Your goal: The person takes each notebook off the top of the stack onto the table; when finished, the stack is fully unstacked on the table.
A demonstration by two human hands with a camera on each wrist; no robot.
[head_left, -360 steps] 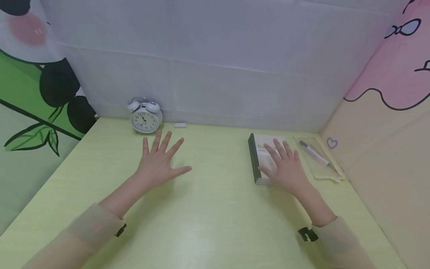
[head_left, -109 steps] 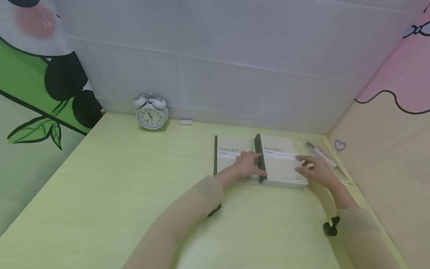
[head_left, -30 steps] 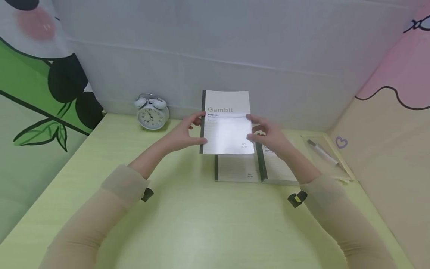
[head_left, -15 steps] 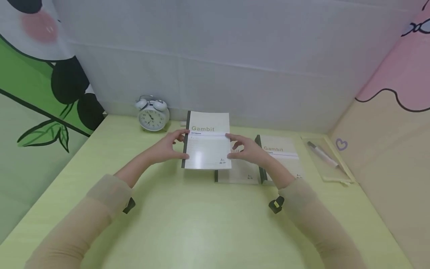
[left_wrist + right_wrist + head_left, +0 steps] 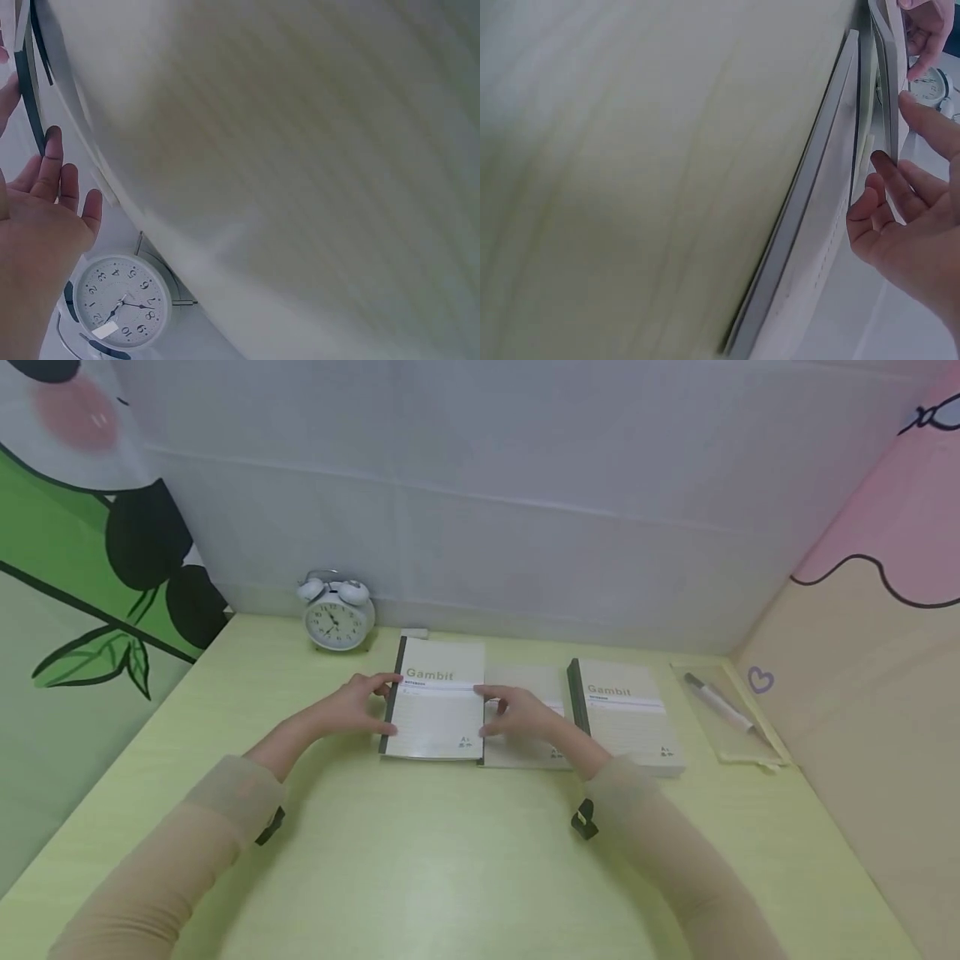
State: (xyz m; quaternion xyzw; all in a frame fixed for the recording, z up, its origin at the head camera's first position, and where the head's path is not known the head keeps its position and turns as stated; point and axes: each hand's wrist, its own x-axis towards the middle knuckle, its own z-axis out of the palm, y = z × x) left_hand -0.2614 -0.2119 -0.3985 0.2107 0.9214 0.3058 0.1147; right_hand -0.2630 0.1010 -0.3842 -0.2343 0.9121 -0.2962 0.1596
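Since half a second ago, the held Gambit notebook [image 5: 435, 703] has come down and slightly left, from over the second Gambit notebook [image 5: 519, 757] to that one's left. Left hand [image 5: 352, 706] grips the dark spine edge, thumb and forefinger spread well apart along it. Right hand [image 5: 519, 713] has the opposite edge, thumb and fingers part-curled and pinching. Held notebook's right side is raised off the tabletop [image 5: 450, 860] in the right wrist view; contact along the left side cannot be told. Second notebook lies flat, just right, partly hidden by the right hand. Further right, a thicker stack of Gambit notebooks [image 5: 622, 727], dark spine to the left. Beyond it, a clear pouch [image 5: 716, 739], pen [image 5: 720, 703] inside. Back left: white twin-bell alarm clock [image 5: 337, 620], upright; small white block [image 5: 414, 633] just behind the held notebook.
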